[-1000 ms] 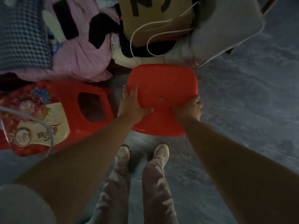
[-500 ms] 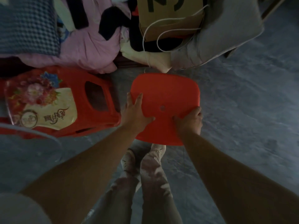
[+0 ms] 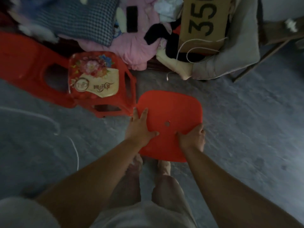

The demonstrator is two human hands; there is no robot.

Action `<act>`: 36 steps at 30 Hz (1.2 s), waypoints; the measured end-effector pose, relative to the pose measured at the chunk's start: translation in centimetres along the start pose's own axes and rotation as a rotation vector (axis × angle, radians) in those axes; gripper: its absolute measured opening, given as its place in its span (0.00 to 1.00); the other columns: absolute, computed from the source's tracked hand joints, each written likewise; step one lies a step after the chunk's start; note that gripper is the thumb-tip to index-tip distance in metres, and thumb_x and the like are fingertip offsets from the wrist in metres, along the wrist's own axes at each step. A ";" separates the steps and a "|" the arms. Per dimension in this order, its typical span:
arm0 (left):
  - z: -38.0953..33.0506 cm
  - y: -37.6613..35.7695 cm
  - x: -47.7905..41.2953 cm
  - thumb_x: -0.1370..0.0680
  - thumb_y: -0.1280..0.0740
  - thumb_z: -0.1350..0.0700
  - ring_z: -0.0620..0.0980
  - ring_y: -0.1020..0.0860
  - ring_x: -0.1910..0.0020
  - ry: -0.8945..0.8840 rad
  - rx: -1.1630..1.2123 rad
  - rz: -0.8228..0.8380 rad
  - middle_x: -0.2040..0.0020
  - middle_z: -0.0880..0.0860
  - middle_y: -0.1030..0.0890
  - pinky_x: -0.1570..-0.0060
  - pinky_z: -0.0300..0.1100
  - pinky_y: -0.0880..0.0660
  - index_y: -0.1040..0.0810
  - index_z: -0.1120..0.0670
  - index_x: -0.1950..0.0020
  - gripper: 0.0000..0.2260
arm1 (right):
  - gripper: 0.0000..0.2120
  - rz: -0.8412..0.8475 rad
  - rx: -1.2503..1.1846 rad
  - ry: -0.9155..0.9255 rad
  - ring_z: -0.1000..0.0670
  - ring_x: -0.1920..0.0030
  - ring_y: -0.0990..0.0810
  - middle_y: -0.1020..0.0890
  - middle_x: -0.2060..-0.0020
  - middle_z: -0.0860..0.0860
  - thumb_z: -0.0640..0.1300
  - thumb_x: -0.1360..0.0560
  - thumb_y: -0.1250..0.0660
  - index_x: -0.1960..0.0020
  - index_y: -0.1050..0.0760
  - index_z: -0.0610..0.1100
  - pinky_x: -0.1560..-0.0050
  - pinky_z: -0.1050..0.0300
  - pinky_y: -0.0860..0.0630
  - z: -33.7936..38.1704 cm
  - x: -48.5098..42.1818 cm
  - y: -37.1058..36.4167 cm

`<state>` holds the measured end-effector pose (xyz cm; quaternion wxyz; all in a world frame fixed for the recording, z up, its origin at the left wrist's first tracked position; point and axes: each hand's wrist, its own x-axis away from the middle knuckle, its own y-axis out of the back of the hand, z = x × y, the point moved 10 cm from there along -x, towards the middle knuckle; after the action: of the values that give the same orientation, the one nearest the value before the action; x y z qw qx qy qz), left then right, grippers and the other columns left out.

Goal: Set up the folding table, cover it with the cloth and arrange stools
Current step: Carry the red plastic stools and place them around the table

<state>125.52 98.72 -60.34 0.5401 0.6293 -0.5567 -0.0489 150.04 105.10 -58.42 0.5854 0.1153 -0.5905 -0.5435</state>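
A lived-in room of a home: bare grey concrete floor [image 3: 246,129] runs up to a heap of household laundry, a pink garment [image 3: 136,46] and houndstooth-checked cloth [image 3: 79,18] among it. A cardboard box [image 3: 204,22] marked "35" sits against a grey cloth [image 3: 238,55], a white charging cable [image 3: 167,77] trailing to the floor. A flower-printed red plastic stool [image 3: 93,76] and a plain red stool [image 3: 169,109] are close by.

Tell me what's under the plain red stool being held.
Only the person's two feet show, poking out beneath the near edge of the plain red stool, on the grey floor. The seat covers everything straight below it, so its legs and the floor there cannot be seen.
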 end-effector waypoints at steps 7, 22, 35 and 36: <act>4.5 -1.1 9.7 0.33 0.21 0.41 0.61 0.38 0.23 0.179 0.144 -0.142 0.18 0.55 0.56 0.29 0.57 0.31 0.49 0.43 0.19 0.51 | 0.53 0.067 0.093 0.249 0.36 0.30 0.32 0.34 0.28 0.39 0.55 0.33 0.22 0.21 0.49 0.39 0.36 0.41 0.30 -0.9 4.7 -1.2; 22.5 -7.8 35.8 0.32 0.21 0.41 0.60 0.42 0.22 0.592 0.471 -0.446 0.18 0.54 0.55 0.28 0.57 0.33 0.48 0.44 0.19 0.50 | 0.54 0.268 0.324 0.732 0.35 0.28 0.34 0.37 0.26 0.37 0.52 0.33 0.21 0.21 0.51 0.39 0.30 0.39 0.33 -4.8 25.0 -13.1; 38.6 -24.0 62.3 0.34 0.20 0.44 0.62 0.42 0.22 1.009 0.759 -0.603 0.18 0.54 0.59 0.28 0.58 0.33 0.48 0.42 0.19 0.51 | 0.53 0.512 0.736 1.073 0.34 0.31 0.31 0.34 0.28 0.36 0.53 0.33 0.21 0.22 0.50 0.38 0.34 0.42 0.30 -18.6 47.8 -28.5; 39.2 -25.4 63.5 0.34 0.21 0.43 0.62 0.42 0.22 1.042 0.769 -0.605 0.18 0.54 0.59 0.29 0.58 0.33 0.48 0.42 0.19 0.51 | 0.53 0.531 0.768 1.091 0.34 0.31 0.31 0.34 0.28 0.37 0.53 0.33 0.21 0.22 0.50 0.38 0.34 0.42 0.30 -19.6 48.5 -29.6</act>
<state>139.80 21.19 -60.80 0.4386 0.8434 -0.0052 0.3104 137.30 46.32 -59.34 0.8277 0.4208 -0.3714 -0.0015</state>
